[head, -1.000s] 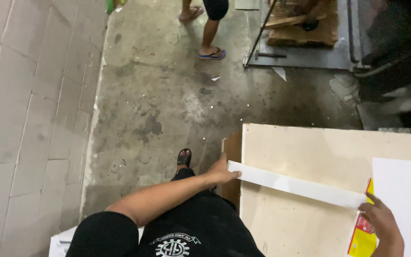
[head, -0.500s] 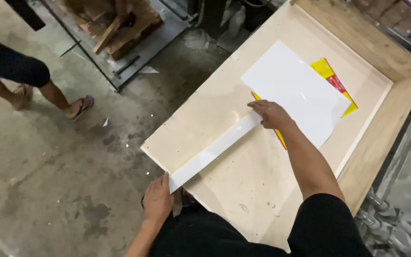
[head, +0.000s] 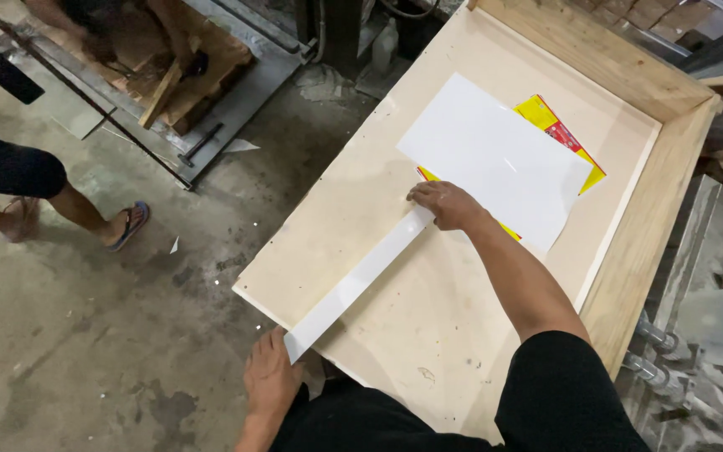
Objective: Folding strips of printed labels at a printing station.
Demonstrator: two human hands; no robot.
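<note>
A long white strip [head: 357,281] lies diagonally across a pale wooden board [head: 428,301]. My left hand [head: 271,377] grips its near end at the board's front edge. On the strip's far end rests my right hand [head: 447,205], pressing it down against the board. Just beyond that hand lies a white sheet [head: 495,159] over a yellow and red packet [head: 550,121].
The board has a raised wooden rim [head: 654,192] along its right and far sides. On the concrete floor to the left a person's legs in flip-flops [head: 85,219] stand. A metal frame holding scrap wood [head: 169,75] is at the top left.
The view swung from the floor onto the board. My right hand came down onto the strip's far end, while my left hand kept the near end and shifted toward the front edge.
</note>
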